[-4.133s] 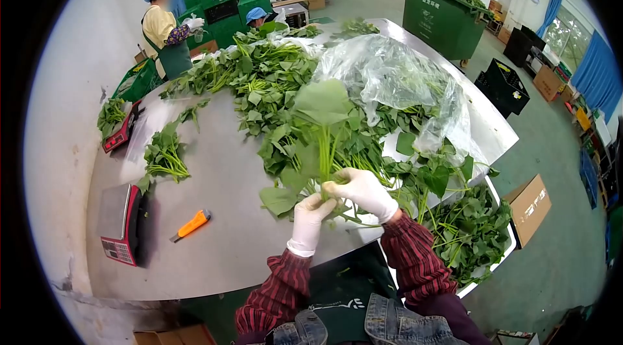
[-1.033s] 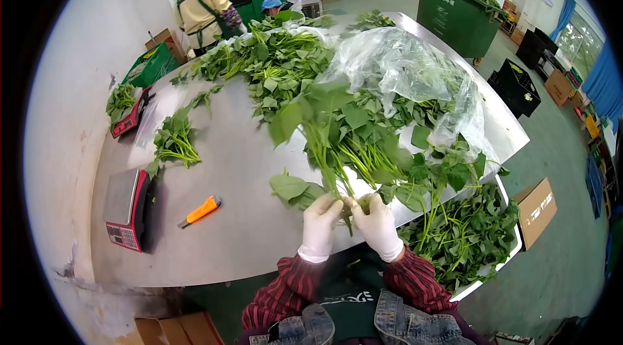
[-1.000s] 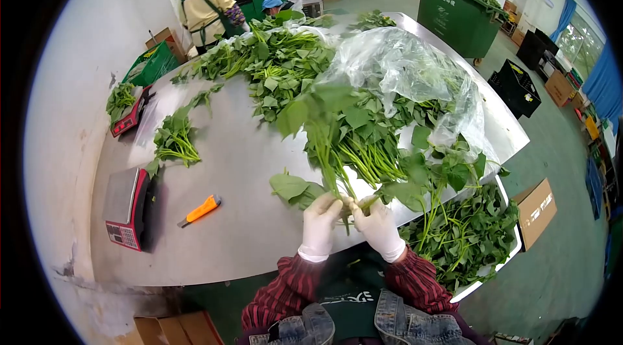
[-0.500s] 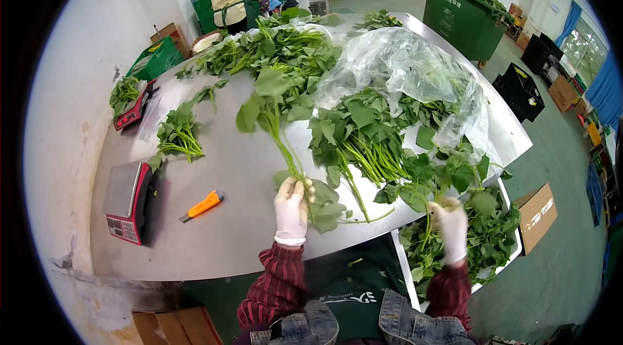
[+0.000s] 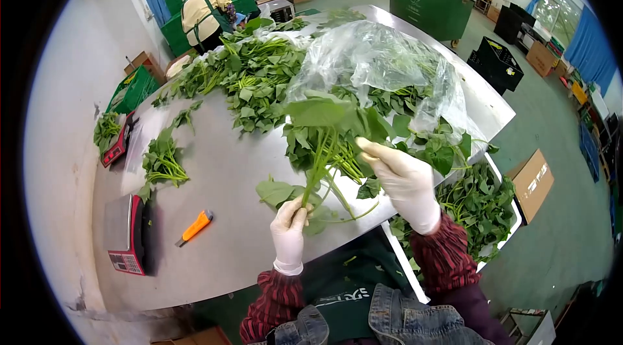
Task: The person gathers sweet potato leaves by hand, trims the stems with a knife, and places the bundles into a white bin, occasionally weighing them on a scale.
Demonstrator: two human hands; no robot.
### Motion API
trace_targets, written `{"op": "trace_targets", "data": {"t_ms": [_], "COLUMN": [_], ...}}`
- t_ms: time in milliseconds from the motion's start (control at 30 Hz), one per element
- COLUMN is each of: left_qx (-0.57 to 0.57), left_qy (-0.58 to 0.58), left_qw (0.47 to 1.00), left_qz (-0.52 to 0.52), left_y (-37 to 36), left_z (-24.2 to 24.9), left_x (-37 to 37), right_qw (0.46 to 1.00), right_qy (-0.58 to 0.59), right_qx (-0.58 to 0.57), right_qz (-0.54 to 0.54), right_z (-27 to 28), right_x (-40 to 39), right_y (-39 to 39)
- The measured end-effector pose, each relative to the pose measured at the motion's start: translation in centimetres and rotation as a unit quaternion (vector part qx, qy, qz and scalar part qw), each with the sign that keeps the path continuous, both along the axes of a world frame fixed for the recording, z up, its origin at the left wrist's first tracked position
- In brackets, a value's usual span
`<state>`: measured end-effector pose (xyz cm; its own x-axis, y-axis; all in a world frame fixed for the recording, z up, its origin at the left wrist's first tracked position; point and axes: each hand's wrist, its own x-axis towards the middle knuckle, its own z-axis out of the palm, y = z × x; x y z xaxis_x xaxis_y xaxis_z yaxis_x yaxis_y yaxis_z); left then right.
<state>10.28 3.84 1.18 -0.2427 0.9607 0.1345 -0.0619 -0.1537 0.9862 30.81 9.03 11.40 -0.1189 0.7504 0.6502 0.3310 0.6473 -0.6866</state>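
My left hand (image 5: 289, 231), in a white glove, pinches the stems of a small bunch of leafy greens (image 5: 319, 166) above the metal table. The bunch stands upright, its top leaves blurred. My right hand (image 5: 405, 183), also gloved, is to the right of the bunch with fingers stretched toward its leaves; the thumb is hidden. Loose leaves (image 5: 278, 193) lie beside my left hand. Behind the bunch, more cut greens (image 5: 347, 162) rest with their stems toward me, partly covered by clear plastic (image 5: 370, 53).
An orange utility knife (image 5: 195, 227) and a red scale (image 5: 126, 235) are on the table (image 5: 220, 176) at left, near a small bunch (image 5: 165, 160). A white-rimmed crate of greens (image 5: 477, 209) stands at right. Across the table a person (image 5: 206, 14) bends forward.
My right hand has moved up and left from the crate side to the bunch's leaves. My left hand still holds the bunch, slightly lower. The camera view has shifted.
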Motion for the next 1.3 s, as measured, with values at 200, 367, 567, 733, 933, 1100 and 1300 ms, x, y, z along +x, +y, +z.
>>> {"op": "trace_targets", "data": {"t_ms": [200,367,567,733,933,1100,1300], "left_qx": [0.059,0.054,0.016,0.039,-0.059,0.047,-0.019], "left_qy": [0.058,0.057,0.020,0.117,-0.007,-0.376,-0.459], "left_qw": [0.996,0.997,1.000,0.992,0.996,0.925,0.883], "left_qz": [-0.018,-0.018,0.001,-0.017,0.072,-0.016,-0.094], "left_y": [-0.5,-0.6,-0.5,0.1,0.3,1.4,0.6], "left_z": [-0.2,-0.3,-0.3,-0.9,-0.4,-0.8,-1.9], "left_x": [-0.3,-0.4,-0.4,-0.2,-3.2,-6.3,-5.1], "right_qw": [0.994,0.964,0.983,0.958,0.904,0.909,0.901], "right_qy": [-0.080,-0.052,-0.177,-0.250,-0.169,-0.364,-0.371], "right_qx": [0.030,-0.256,-0.040,0.091,0.084,-0.076,-0.208], "right_qz": [-0.065,0.037,-0.032,-0.111,-0.384,-0.187,-0.087], "right_z": [-1.3,0.8,-2.9,-5.0,-5.4,-12.6,-20.1], "right_x": [-2.5,-1.3,0.4,0.3,7.5,1.6,-4.3], "right_y": [2.5,1.5,3.1,3.3,7.6,3.8,2.8]}}
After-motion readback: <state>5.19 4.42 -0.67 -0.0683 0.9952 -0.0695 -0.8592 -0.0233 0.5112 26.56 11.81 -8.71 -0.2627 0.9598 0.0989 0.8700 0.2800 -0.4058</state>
